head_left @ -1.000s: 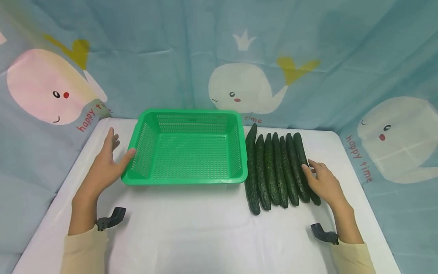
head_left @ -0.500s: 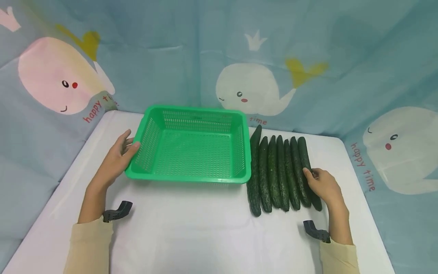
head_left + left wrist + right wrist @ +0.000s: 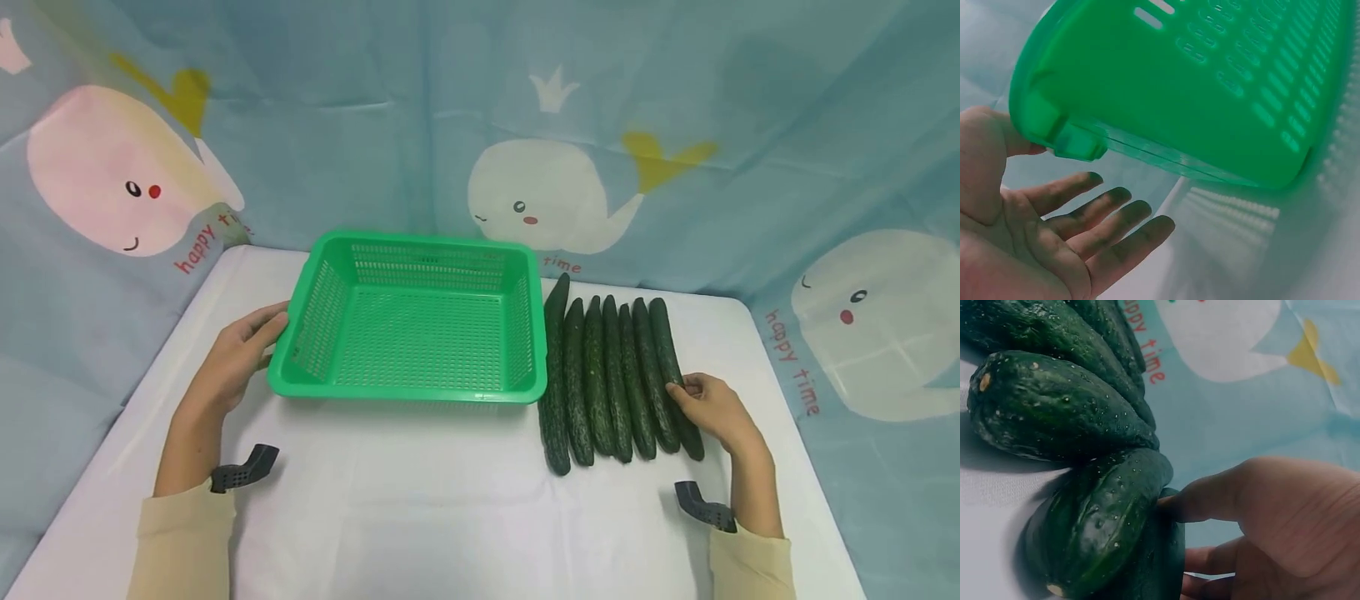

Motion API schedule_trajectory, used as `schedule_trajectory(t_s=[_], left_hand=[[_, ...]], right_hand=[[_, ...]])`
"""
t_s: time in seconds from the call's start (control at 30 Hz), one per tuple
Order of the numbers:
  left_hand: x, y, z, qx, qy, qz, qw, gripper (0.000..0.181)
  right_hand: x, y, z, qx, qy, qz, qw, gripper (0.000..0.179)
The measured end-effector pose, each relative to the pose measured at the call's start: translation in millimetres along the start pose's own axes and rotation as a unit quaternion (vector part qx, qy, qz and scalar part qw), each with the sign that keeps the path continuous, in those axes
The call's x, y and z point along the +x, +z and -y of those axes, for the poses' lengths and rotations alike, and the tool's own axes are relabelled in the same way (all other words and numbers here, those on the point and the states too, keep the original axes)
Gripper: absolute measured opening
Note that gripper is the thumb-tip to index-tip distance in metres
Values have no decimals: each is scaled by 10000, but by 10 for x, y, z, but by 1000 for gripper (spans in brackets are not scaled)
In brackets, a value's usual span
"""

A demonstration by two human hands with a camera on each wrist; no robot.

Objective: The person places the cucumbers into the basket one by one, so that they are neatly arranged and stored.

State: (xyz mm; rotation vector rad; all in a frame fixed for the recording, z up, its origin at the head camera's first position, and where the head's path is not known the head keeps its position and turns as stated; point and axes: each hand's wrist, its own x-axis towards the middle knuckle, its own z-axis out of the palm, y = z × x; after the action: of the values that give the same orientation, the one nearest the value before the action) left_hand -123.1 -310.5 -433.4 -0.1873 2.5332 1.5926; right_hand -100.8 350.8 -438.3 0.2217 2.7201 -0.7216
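A green perforated plastic basket (image 3: 408, 395) sits on the white table. My left hand (image 3: 228, 360) is at its left side, thumb at the rim and the other fingers extended below it, as the left wrist view shows. To the basket's right, several dark green cucumbers (image 3: 597, 375) lie side by side in a row, long ways away from me. The right hand (image 3: 712, 410) grips the rightmost cucumber (image 3: 663, 333) around its middle, thumb on the near side and fingers at the far side. In the right wrist view that cucumber (image 3: 1163, 556) is partly hidden by its neighbour.
A white cloth (image 3: 420, 517) covers the table. Blue curtains (image 3: 360, 150) with whale prints rise behind and along both sides. The leftmost cucumber (image 3: 555, 392) lies right against the basket's right edge. A dark wrist camera (image 3: 247, 468) juts inward from the left forearm.
The right hand has come down onto the rightmost cucumber and closed its thumb and fingers about it. The left hand has lowered to the basket's left rim. The view has shifted slightly.
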Motion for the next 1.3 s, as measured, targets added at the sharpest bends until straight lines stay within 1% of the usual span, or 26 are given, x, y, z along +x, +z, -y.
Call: schedule_trajectory(t_s=[0.1,0.2,0.3,0.4,0.5,0.57,0.67,0.8,0.97,1.17,1.3], left_hand=[[-3,-8,15,-163,70,148,9997,75],[-6,-18,29,-439,126,258,9986,76],[-17,-37,48,-658,64,319,9973,77],[-31,-52,65,-798,-23,406,9960,78],[-30,-46,68,-972,-46,492,9940,78],[-17,-23,58,-1093,-9,576,9923,79],[14,22,28,-1275,20,674,9895,79],[47,63,0,-1320,-27,777,9882,81],[31,53,12,-1358,-73,802,9875,82],[17,52,49,-1335,-53,787,9879,82],[21,59,48,-1271,-47,767,9889,81]], right_hand=[[22,-20,10,-5,-86,7,10000,67],[41,-32,31,-27,-65,-7,10000,66],[50,-34,74,-116,10,-35,9999,65],[47,-32,120,-319,55,-85,9994,64],[37,-34,128,-399,58,-106,9991,64],[23,-43,109,-356,32,-118,9993,65],[-9,-67,59,-141,14,-83,9999,67],[-43,-94,-14,228,33,-1,9997,69],[-32,-73,-49,575,-47,85,9983,72],[-9,-36,-52,680,-92,114,9976,74],[-14,-39,-67,747,-203,118,9969,75]])
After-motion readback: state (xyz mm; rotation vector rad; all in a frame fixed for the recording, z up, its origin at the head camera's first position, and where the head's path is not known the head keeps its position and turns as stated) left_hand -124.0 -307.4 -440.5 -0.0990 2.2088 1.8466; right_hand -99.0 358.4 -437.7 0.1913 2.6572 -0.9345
